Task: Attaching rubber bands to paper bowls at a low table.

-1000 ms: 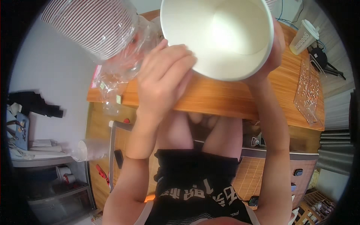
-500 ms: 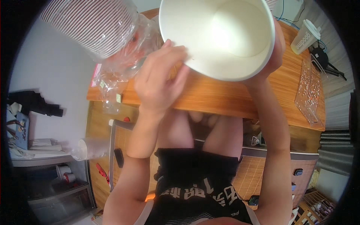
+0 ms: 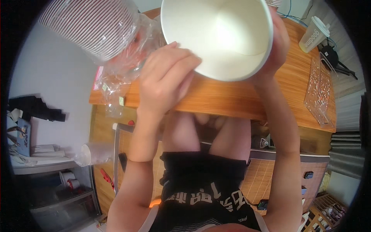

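Note:
A large white paper bucket (image 3: pixel 216 42) is held up over the wooden table, its open mouth tilted toward me and its inside bare. My right hand (image 3: pixel 277 42) grips its right side, with the fingers partly hidden behind the wall. At the lower left of the rim is my left hand (image 3: pixel 166 75), fingers bent and close together, the fingertips on the edge. Left of that hand lies a long stack of nested white paper buckets (image 3: pixel 91 29) in a clear plastic bag (image 3: pixel 116 83).
The wooden table (image 3: pixel 228 98) has a lidded drink cup (image 3: pixel 313 36) at the far right. Near its right edge lies a clear tray with small colourful bits (image 3: pixel 319 91). More stacked buckets (image 3: pixel 274 3) show behind. Below left is a wrapped cup stack (image 3: pixel 92 154).
The bucket has shifted slightly left and up with my right hand. My left fingers have drawn closer together and moved a little right along the rim.

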Action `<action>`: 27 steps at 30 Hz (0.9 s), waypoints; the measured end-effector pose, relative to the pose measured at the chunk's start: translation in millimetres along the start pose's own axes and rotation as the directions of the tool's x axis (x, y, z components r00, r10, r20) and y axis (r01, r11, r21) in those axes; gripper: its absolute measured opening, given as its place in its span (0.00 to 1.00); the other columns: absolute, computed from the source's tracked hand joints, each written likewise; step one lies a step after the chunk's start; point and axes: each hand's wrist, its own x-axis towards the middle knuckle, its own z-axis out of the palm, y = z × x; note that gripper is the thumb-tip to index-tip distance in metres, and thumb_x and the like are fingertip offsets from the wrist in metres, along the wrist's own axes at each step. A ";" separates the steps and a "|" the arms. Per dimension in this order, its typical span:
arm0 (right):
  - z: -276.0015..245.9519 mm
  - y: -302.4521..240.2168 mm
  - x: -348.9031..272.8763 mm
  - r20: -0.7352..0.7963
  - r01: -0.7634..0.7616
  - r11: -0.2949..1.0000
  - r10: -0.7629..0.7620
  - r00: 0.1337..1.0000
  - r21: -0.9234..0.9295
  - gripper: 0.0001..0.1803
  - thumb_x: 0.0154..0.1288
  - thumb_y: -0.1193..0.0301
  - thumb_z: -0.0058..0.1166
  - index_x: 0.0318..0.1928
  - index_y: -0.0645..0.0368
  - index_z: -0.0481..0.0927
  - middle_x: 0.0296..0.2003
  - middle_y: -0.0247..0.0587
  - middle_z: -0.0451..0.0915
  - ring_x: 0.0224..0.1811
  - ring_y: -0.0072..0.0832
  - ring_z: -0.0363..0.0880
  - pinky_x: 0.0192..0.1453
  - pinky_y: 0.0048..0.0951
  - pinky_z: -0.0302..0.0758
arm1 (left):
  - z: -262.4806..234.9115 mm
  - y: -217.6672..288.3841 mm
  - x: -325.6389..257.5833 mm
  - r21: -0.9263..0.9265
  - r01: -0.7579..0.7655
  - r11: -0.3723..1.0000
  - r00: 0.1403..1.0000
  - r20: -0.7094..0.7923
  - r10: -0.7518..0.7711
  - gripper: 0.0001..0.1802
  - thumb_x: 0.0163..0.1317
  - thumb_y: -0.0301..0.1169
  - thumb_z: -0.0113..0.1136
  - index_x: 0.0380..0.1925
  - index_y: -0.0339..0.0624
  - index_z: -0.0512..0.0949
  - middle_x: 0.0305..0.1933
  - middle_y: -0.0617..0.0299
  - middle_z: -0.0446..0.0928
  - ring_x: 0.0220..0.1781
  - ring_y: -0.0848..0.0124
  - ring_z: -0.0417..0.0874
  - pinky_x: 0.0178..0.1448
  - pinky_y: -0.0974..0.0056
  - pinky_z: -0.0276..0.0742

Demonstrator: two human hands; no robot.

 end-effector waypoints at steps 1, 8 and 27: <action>3.6 -11.5 4.7 0.000 -0.001 1.000 0.001 1.000 0.000 0.43 0.50 0.58 0.76 0.63 0.63 0.72 0.62 0.53 0.75 0.56 0.44 0.81 0.57 0.42 0.78 | -4.6 -1.8 -0.9 -0.001 0.000 1.000 1.000 0.001 0.000 0.13 0.45 0.18 0.68 0.34 0.41 0.84 0.37 0.59 0.82 0.41 0.60 0.85 0.55 0.54 0.86; -20.0 -5.6 -9.7 0.112 0.022 0.993 -0.009 0.994 -0.117 0.21 0.63 0.64 0.63 0.56 0.51 0.78 0.65 0.52 0.71 0.65 0.52 0.73 0.65 0.55 0.70 | -0.6 2.3 4.1 -0.007 -0.018 1.000 0.987 0.158 0.019 0.16 0.41 0.17 0.67 0.34 0.42 0.84 0.39 0.58 0.83 0.46 0.56 0.85 0.52 0.55 0.80; 5.9 -2.6 -11.6 -0.189 -0.227 0.966 0.247 0.950 0.125 0.61 0.33 0.42 0.80 0.68 0.53 0.67 0.67 0.46 0.66 0.69 0.48 0.64 0.69 0.52 0.63 | 16.6 59.8 51.2 -0.565 0.067 0.823 0.965 -0.172 -0.196 0.04 0.62 0.15 0.59 0.35 0.32 0.76 0.37 0.47 0.81 0.42 0.56 0.84 0.56 0.48 0.83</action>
